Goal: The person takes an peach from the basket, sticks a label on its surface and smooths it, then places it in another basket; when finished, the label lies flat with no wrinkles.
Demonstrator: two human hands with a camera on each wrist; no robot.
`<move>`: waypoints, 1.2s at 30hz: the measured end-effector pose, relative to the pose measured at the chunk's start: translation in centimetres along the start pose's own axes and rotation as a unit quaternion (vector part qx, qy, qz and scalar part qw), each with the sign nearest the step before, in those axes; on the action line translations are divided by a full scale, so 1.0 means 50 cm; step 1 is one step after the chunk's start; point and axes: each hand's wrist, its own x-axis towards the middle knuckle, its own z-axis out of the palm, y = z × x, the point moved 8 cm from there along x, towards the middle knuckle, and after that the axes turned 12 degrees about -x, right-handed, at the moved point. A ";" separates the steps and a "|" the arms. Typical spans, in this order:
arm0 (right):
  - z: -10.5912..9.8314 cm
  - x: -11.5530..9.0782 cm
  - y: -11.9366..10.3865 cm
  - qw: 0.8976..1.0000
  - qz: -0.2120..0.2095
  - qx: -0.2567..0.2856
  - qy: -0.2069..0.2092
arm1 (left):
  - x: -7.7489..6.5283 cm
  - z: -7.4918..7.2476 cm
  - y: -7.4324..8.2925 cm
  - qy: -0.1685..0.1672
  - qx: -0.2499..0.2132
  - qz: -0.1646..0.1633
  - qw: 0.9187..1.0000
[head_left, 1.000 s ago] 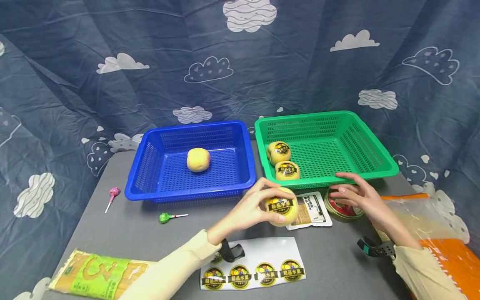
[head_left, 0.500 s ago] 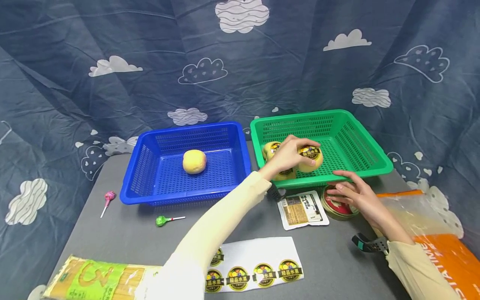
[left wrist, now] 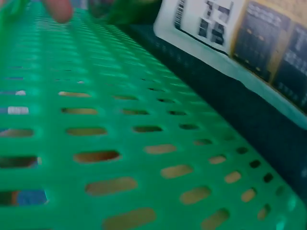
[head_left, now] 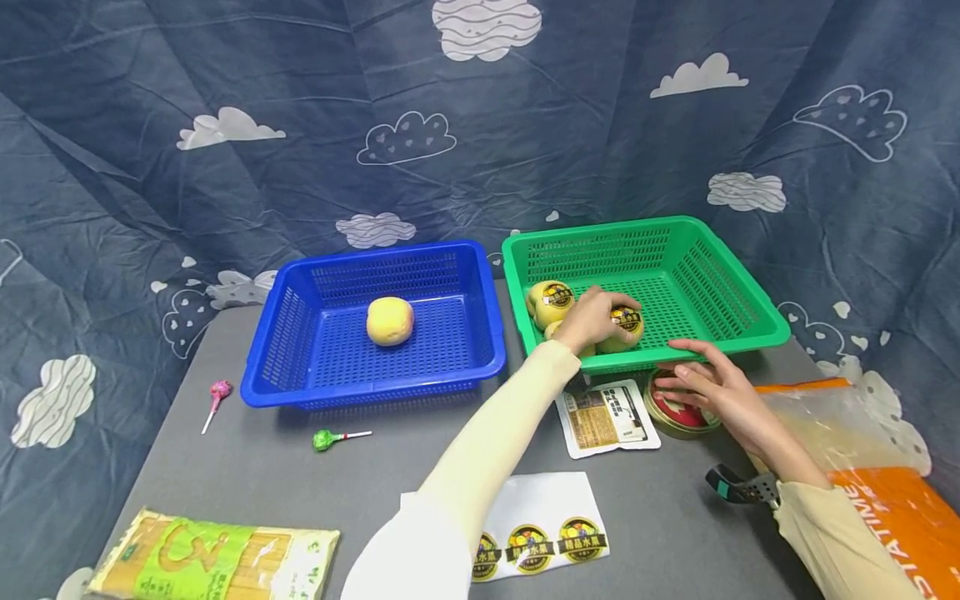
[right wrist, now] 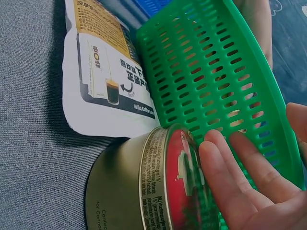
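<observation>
Inside the green basket (head_left: 720,340), my left hand (head_left: 592,318) holds a yellow peach (head_left: 628,328) with a round black-and-gold sticker, low near the front wall. A second stickered peach (head_left: 551,303) lies to its left; another beside it is mostly covered by the hand. My right hand (head_left: 712,392), fingers loosely extended, is at the basket's front rim above a round tin (right wrist: 129,187) with a red lid. In the left wrist view the basket wall fills most of the picture and hides the grip.
A blue basket (head_left: 375,387) holds one plain peach (head_left: 390,321). On the table are a sticker sheet (head_left: 551,500), a white-and-brown pouch (head_left: 609,418), a green lollipop (head_left: 324,440), a pink lollipop (head_left: 220,390), a noodle pack (head_left: 217,554) and an orange bag (head_left: 892,517).
My left hand has carried the stickered peach from above the table into the green basket and lowered it there. The right hand stays almost still at the rim.
</observation>
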 end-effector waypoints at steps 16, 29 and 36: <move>-0.012 0.003 0.016 0.999 0.024 -0.037 0.010 | -0.043 -0.061 0.045 -0.043 -0.061 0.063 0.995; 0.030 0.033 -0.127 0.998 -0.022 -0.042 0.032 | -0.268 -0.268 0.023 0.075 -0.289 0.129 0.946; 0.095 0.149 -0.245 0.994 -0.094 -0.047 -0.006 | -0.448 -0.290 -0.087 0.117 -0.372 0.065 0.919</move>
